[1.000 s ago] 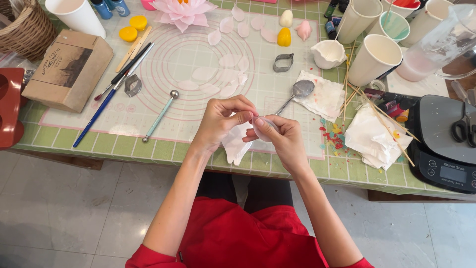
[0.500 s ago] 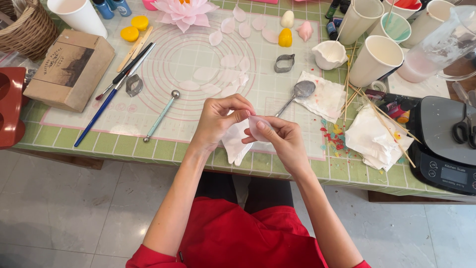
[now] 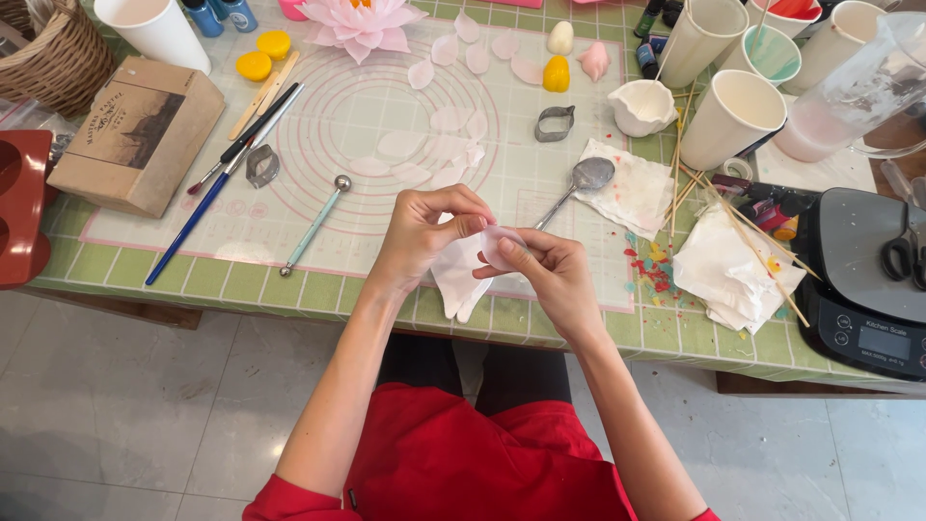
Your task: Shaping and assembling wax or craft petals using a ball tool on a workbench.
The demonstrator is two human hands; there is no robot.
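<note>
My left hand (image 3: 427,234) and my right hand (image 3: 550,275) meet over the table's near edge. Together they pinch a small pale pink petal (image 3: 501,242), with the fingertips of both hands on it. Under the hands lies a white tissue (image 3: 460,281) on the translucent work mat (image 3: 386,106). Several more pale petals (image 3: 453,121) lie spread on the mat. A finished pink flower (image 3: 360,21) stands at the mat's far edge.
A ball-ended tool (image 3: 313,225), a blue-handled brush (image 3: 217,188), a spoon (image 3: 579,183) on a paper towel, a metal cutter (image 3: 555,123), paper cups (image 3: 733,116), wooden skewers (image 3: 752,246), a cardboard box (image 3: 140,130), a wicker basket (image 3: 53,53), a black kitchen scale (image 3: 868,280), a red mould (image 3: 21,207).
The hands have shifted slightly while working the petal; my left fingers now pinch it closer to my right thumb. Nothing else on the table has moved.
</note>
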